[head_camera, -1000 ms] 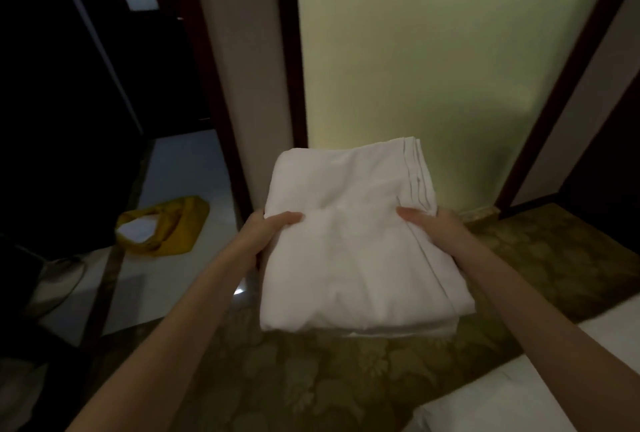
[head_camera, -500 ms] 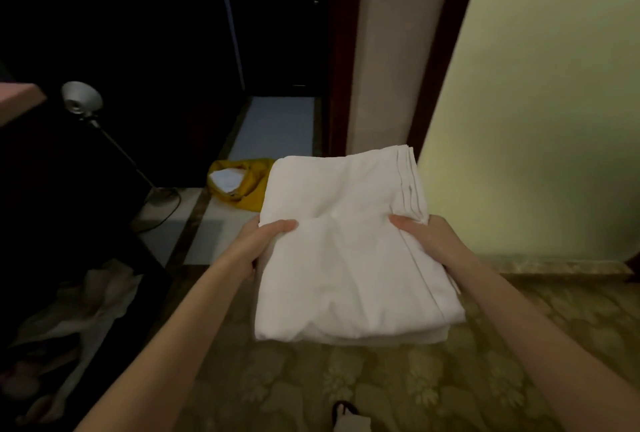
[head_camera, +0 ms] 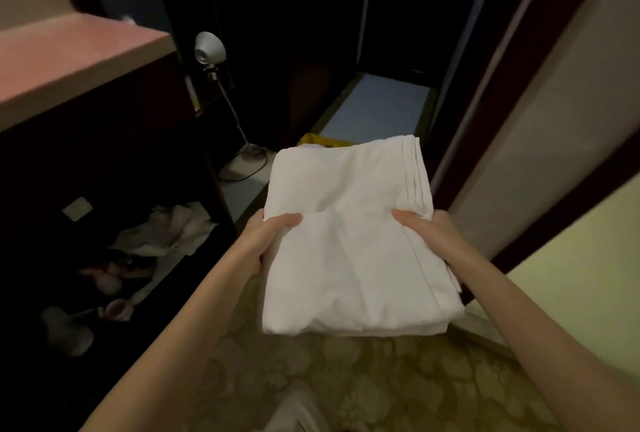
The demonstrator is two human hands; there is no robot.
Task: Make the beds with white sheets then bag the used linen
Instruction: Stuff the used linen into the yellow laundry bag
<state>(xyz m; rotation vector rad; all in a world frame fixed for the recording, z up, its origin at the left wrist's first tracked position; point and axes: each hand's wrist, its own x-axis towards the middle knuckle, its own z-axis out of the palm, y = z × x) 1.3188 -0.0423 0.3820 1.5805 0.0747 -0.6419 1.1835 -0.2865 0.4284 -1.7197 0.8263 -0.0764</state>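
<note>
Both grips, left hand [head_camera: 268, 234] and right hand [head_camera: 427, 232], pinching the folded white sheets [head_camera: 349, 241] at opposite edges.

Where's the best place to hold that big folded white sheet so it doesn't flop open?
Probably by its two side edges near the middle, one hand from each side, thumbs on top and fingers underneath. The left hand and right hand hold the sheet this way, and the flat stack stays level with its layered folds together.
</note>
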